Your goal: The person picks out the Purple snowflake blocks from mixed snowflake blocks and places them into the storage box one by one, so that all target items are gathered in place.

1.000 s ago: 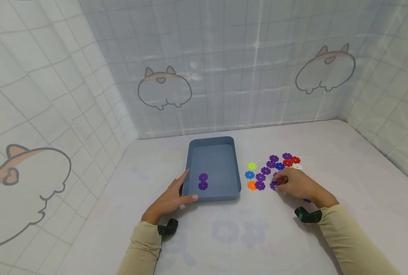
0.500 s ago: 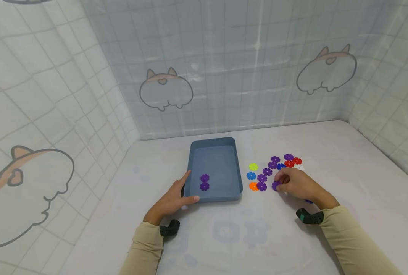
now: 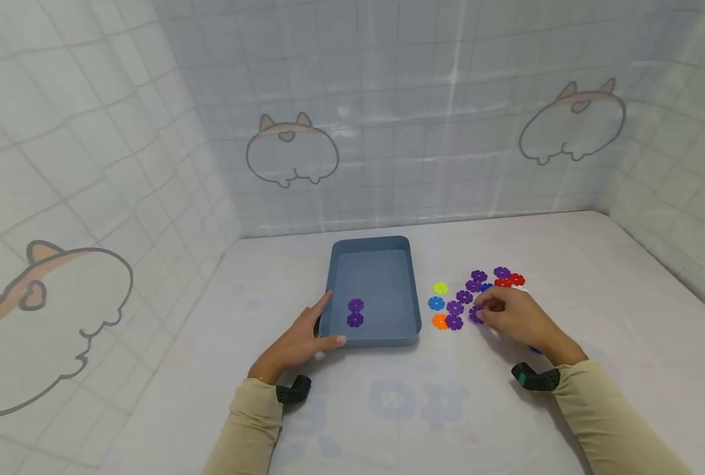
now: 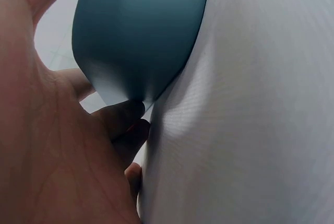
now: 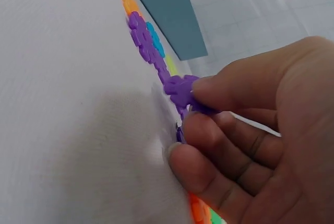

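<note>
At its near left corner, a blue-grey tray [image 3: 382, 284] is gripped by my left hand [image 3: 293, 340], thumb at the near rim and fingers along the left side. In the left wrist view, fingertips [image 4: 133, 112] curl in under the tray's rounded corner [image 4: 138, 31]. Two purple snowflake discs [image 3: 355, 312] lie inside the tray. To the right, my right hand [image 3: 515, 316] pinches another purple snowflake disc [image 5: 180, 89] between thumb and fingers, close over the table. The far part of that disc is hidden behind the thumb.
Several more purple discs [image 3: 464, 297] lie around the right hand, with yellow-green [image 3: 440, 288], light blue [image 3: 436, 303], orange [image 3: 440, 321] and red discs [image 3: 516, 280]. A dark blue disc [image 3: 535, 349] shows partly beneath the right wrist. Tiled-pattern cloth walls [image 3: 388, 191] enclose the white table.
The right hand has taken a purple disc in a pinch and raised it slightly. My left hand keeps its place on the tray. The head view has shifted a little.
</note>
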Motion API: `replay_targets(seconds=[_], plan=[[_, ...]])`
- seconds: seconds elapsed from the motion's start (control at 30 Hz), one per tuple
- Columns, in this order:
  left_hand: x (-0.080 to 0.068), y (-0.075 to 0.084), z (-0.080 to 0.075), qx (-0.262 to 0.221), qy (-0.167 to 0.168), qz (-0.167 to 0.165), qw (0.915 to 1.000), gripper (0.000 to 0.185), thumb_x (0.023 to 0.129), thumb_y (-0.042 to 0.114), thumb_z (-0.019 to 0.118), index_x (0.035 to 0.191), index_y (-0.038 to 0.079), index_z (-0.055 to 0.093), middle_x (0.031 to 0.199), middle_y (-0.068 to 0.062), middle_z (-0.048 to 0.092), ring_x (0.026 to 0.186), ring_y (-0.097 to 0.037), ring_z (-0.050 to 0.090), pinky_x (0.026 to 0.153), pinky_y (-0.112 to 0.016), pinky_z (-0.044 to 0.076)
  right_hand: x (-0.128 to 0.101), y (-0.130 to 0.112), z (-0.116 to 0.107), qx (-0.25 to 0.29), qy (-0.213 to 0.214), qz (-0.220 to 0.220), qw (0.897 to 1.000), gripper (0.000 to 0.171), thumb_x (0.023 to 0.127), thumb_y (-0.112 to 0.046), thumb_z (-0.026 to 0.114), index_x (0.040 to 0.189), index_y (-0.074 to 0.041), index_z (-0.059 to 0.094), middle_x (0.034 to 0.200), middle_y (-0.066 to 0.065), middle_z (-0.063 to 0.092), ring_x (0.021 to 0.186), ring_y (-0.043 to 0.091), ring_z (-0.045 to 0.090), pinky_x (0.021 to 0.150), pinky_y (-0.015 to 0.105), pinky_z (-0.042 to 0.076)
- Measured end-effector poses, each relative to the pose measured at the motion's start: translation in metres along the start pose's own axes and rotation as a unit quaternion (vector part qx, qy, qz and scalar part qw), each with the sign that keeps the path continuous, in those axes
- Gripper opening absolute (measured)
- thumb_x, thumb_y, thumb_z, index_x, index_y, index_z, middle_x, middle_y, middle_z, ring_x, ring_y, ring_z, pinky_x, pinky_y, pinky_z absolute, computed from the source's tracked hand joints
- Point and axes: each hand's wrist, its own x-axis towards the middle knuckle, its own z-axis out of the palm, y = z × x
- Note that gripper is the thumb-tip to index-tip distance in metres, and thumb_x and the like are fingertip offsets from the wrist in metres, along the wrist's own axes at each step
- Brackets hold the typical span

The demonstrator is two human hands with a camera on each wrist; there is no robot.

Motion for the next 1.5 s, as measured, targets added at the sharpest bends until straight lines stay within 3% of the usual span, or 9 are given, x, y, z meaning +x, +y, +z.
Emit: replay_targets(seconds=[0.3,0.53,0.77,0.97,1.2,1.5], plan=[[-0.001,-0.003,-0.001,0.003,0.001,-0.007,1.0000,0.100,0.089,0.058,0.068,0.163,0.033,0.005,0.167,-0.006,0.007,0.151,-0.039,-0.005,0.115,-0.068,0.005,-0.001,-0.001,0.001,0.051,0.019,0.021,0.998,0.023,0.095,-0.012,0.068,0.116,-0.001,0.067,0.095,0.009,0.068,0.073,0.019,0.066,0.062,0.030,0.057],[-0.001,0.000,-0.002,0.003,0.000,0.003,1.0000,0.100,0.089,0.058,0.068,0.163,0.030,0.005,0.167,-0.006,0.008,0.151,-0.040,-0.004,0.116,-0.066,0.005,0.001,0.001,0.001,0.103,0.022,0.043,0.993,0.023,0.098,-0.014,0.066,0.116,-0.001,0.067,0.099,0.011,0.067,0.075,0.020,0.069,0.070,0.029,0.057],[0.003,0.002,-0.002,0.003,-0.001,0.011,0.9999,0.100,0.089,0.057,0.068,0.163,0.030,0.005,0.167,-0.006,0.008,0.151,-0.040,-0.004,0.116,-0.066,0.006,0.001,-0.005,0.000,0.185,0.008,0.050,0.981,0.028,0.099,-0.011,0.064,0.123,0.004,0.063,0.100,0.014,0.068,0.083,0.025,0.069,0.073,0.028,0.058],[0.000,-0.001,-0.002,-0.002,-0.002,0.008,1.0000,0.100,0.090,0.058,0.068,0.163,0.031,0.005,0.167,-0.006,0.008,0.151,-0.041,-0.005,0.114,-0.069,0.005,0.005,-0.013,0.008,0.203,-0.016,0.043,0.978,0.030,0.100,-0.009,0.061,0.128,0.002,0.064,0.095,0.014,0.067,0.080,0.027,0.067,0.071,0.030,0.057],[-0.002,-0.002,-0.009,-0.010,-0.001,0.008,0.9999,0.099,0.090,0.057,0.068,0.162,0.034,0.006,0.167,-0.003,0.008,0.151,-0.038,-0.006,0.115,-0.067,0.005,0.013,-0.021,0.014,0.216,-0.020,0.074,0.973,0.030,0.101,-0.010,0.059,0.129,-0.002,0.065,0.096,0.014,0.067,0.083,0.028,0.068,0.073,0.031,0.057],[0.003,0.003,-0.010,-0.011,-0.013,0.011,0.9998,0.099,0.091,0.054,0.068,0.163,0.027,0.006,0.167,-0.008,0.007,0.149,-0.045,-0.005,0.114,-0.069,0.005,0.024,-0.026,0.014,0.247,-0.035,0.083,0.965,0.034,0.100,-0.007,0.058,0.133,0.001,0.061,0.099,0.015,0.069,0.087,0.027,0.070,0.078,0.032,0.058]])
